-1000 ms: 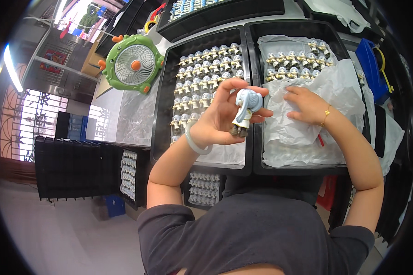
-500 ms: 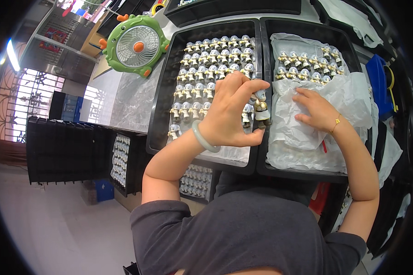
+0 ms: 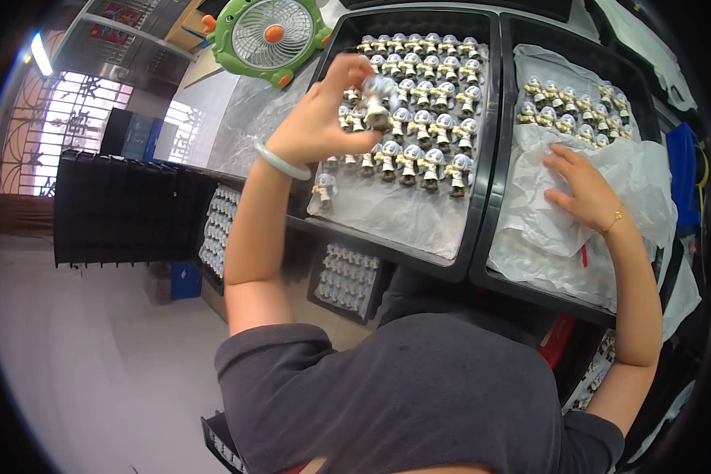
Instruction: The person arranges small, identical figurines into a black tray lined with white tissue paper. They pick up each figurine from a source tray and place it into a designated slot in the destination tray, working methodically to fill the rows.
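Figurine (image 3: 378, 107), pale-headed and white-clad, blurred: clamped between thumb and fingers of the left hand (image 3: 312, 118), held above the left black tray (image 3: 494, 79), where rows of like figurines (image 3: 430, 166) are laid. Right hand (image 3: 586, 191): thumb and fingers set apart, rested on white paper (image 3: 533, 186), by which the right black tray (image 3: 565, 38) is partly covered.

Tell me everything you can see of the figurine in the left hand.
The figurine is small and smooth, apparently moulded plastic, with a pale blue-grey head, a whitish body and a dark brownish base or feet. It is motion-blurred, so finer details can't be told. The left hand holds it between fingers and thumb, roughly upright, head toward the picture's top, over the left black tray.
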Tool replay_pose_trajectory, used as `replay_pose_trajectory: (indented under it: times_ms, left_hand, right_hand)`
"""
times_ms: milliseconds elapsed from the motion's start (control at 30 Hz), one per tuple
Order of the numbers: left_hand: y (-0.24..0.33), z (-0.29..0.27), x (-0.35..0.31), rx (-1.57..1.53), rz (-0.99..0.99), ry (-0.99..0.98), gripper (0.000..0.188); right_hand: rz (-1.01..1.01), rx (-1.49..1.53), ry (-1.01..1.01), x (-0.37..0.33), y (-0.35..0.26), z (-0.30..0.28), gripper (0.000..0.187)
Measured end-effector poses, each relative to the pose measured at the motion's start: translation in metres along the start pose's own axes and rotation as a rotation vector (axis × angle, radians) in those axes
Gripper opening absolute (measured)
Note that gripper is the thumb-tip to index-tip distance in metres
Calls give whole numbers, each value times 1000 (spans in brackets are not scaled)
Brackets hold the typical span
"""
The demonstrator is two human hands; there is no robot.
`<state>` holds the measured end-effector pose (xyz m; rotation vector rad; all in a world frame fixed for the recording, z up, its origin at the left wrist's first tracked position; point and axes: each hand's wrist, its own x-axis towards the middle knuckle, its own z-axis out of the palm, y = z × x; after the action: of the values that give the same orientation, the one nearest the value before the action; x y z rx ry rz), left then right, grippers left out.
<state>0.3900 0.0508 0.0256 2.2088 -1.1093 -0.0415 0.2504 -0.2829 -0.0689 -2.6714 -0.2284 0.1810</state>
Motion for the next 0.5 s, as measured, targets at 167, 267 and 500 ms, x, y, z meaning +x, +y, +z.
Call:
replay_pose_trajectory:
  times_ms: [167,267,500]
  left_hand:
    - [-39,5,-56,467,-175,-485,59]
    - [-50,16,-78,545,-160,-526,60]
    - [-63,25,-87,760,-110,-542,63]
  right_hand:
    - [21,12,2,1,-1,1,47]
    - [39,17,5,1,-3,0,46]
    - [-12,-8,29,-1,6,5,46]
